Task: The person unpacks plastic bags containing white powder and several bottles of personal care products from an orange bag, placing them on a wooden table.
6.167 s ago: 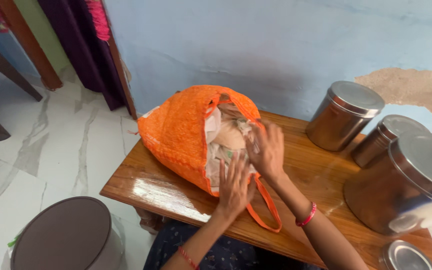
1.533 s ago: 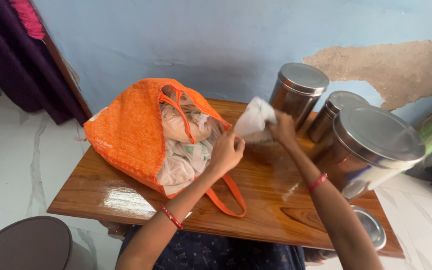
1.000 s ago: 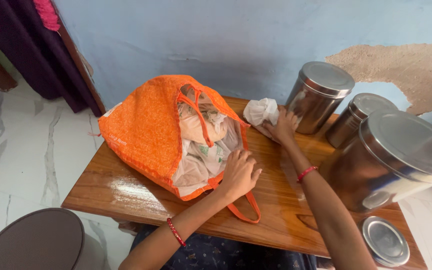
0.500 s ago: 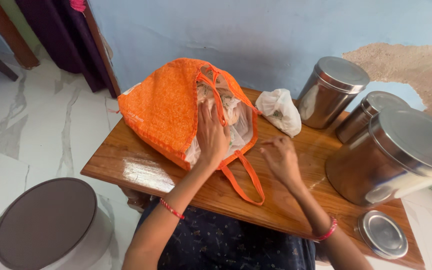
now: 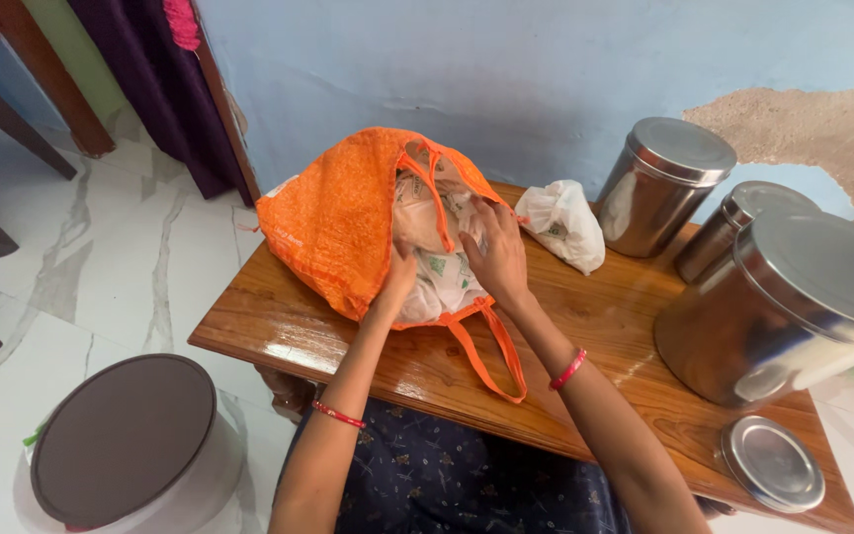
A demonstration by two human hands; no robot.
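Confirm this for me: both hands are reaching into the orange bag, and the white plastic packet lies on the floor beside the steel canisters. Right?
Not quite. The head view shows the white plastic packet on the wooden table, not the floor. Both the left hand and right hand are in the orange bag.

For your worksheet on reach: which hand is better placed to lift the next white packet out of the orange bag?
Probably the right hand: it lies spread over the white packets at the orange bag mouth, while the left hand is tucked at the edge.
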